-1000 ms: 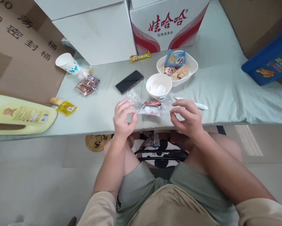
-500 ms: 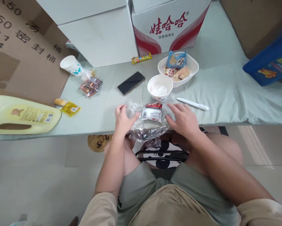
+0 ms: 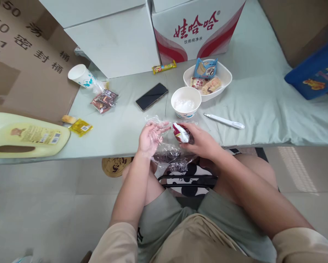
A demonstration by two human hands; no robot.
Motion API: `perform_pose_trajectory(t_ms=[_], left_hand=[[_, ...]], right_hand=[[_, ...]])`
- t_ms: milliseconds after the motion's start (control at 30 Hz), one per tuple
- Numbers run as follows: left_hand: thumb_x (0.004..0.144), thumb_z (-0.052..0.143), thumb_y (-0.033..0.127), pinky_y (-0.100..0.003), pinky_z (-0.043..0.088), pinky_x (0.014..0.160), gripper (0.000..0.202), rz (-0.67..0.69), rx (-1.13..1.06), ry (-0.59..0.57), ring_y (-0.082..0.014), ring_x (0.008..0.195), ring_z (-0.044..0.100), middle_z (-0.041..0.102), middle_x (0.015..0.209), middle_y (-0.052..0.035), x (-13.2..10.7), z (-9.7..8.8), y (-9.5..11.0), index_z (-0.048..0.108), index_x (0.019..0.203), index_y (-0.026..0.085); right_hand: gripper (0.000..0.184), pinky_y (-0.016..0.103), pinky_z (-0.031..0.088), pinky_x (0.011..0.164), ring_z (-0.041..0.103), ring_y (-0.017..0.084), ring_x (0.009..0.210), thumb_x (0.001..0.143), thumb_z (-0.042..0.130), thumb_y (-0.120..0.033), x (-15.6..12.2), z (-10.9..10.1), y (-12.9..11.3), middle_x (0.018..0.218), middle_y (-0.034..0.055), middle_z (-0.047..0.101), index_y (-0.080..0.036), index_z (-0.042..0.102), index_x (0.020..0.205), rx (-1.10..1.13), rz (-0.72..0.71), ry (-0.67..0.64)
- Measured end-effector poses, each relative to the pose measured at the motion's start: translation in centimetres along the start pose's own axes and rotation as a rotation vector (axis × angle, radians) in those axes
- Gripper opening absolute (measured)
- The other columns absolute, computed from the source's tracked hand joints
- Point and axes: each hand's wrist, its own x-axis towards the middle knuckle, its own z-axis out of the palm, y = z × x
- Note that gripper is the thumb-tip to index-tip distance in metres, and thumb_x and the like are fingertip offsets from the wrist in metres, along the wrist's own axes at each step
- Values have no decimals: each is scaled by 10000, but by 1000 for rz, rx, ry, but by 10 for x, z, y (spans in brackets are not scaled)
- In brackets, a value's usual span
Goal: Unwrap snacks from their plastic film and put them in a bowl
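Observation:
My right hand (image 3: 200,139) is closed around a small red and white snack packet (image 3: 181,133), tilted up off the table. To its left, my left hand (image 3: 150,138) has its fingers stretched out toward the packet, with crinkled clear plastic film (image 3: 168,155) lying over or around them. The film spreads between both hands and hangs over the table's front edge. Just beyond the hands stands a white paper bowl (image 3: 186,100) with clear plastic inside. A white utility knife (image 3: 224,121) lies to the right of my right hand.
A white tray (image 3: 224,76) of wrapped snacks stands behind the bowl. A phone (image 3: 152,96), yellow snack bar (image 3: 164,67), brown packets (image 3: 105,100), paper cup (image 3: 81,76) and yellow packet (image 3: 81,127) lie around. A pale yellow jug (image 3: 43,126) is at left; cartons (image 3: 196,34) stand behind.
My right hand has taken hold of the snack packet and tilted it up from the film. My left hand has turned and moved right, its fingers now among the film.

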Motion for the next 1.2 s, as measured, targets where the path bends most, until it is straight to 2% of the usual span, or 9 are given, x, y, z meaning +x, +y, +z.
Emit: perform_pose_trajectory(t_ms=[133, 233, 500, 667, 833, 933, 1033, 1133, 1200], left_hand=[[662, 621, 308, -203, 226, 417, 270, 1, -14, 206, -170, 681, 716, 731, 865, -36, 10, -5, 2, 414, 815, 225], [657, 580, 283, -207, 299, 442, 224, 14, -37, 309, -160, 630, 703, 723, 814, -18, 14, -7, 0, 419, 800, 221], [670, 583, 299, -204, 220, 419, 200, 18, -33, 333, -169, 638, 710, 710, 792, -14, 12, -11, 0, 465, 811, 219], [675, 567, 282, -202, 187, 417, 168, 7, -2, 289, -155, 585, 673, 680, 741, -3, 14, -11, -1, 475, 797, 215], [659, 605, 299, -198, 188, 416, 211, 14, -17, 200, -158, 617, 693, 701, 788, -10, 15, -14, -2, 474, 802, 217], [651, 631, 316, -199, 207, 422, 253, 2, -29, 153, -179, 658, 713, 727, 839, -28, 12, -16, 0, 470, 823, 224], [626, 635, 293, -199, 224, 428, 270, -6, -25, 87, -199, 700, 726, 739, 879, -47, 9, -17, 1, 463, 821, 223], [599, 629, 250, -200, 270, 441, 275, -3, -15, 13, -205, 753, 729, 748, 951, -61, 6, -19, 2, 459, 812, 218], [562, 614, 220, -212, 319, 458, 295, -10, -18, -23, -222, 805, 735, 753, 1000, -65, 4, -21, 4, 463, 815, 218]], right_hand=[[533, 488, 562, 944, 694, 289, 1087, 815, 592, -260, -1, -6, -4, 1265, 114, 713, -206, 582, 1345, 97, 76, 95], [445, 439, 584, 812, 695, 242, 880, 794, 576, -258, 2, -10, -10, 1076, 79, 746, -216, 619, 1235, 203, 126, 200], [381, 419, 612, 758, 679, 255, 979, 907, 446, -418, 7, -17, 17, 1137, 89, 664, -266, 506, 1251, 577, 162, 493], [368, 418, 617, 758, 671, 253, 974, 916, 484, -508, 44, -62, 38, 1108, 96, 641, -226, 549, 1144, 718, 378, 654], [488, 455, 528, 842, 660, 294, 1082, 901, 609, -472, 82, -113, 27, 1264, 195, 591, -117, 571, 1233, 367, 517, 764], [323, 468, 526, 929, 661, 253, 1064, 856, 662, -316, 53, -89, 7, 1181, 117, 665, -185, 619, 1148, 58, 229, 807], [93, 380, 567, 780, 682, 195, 803, 894, 568, -244, 8, -35, -8, 860, 48, 706, -219, 642, 944, -65, -113, 503], [155, 386, 585, 776, 709, 225, 858, 902, 543, -226, -16, 7, -13, 930, 60, 740, -242, 670, 991, -111, -215, 207], [206, 448, 582, 902, 704, 263, 1028, 907, 542, -226, -16, 15, -9, 1075, 87, 738, -249, 672, 1066, -144, -232, 166]])
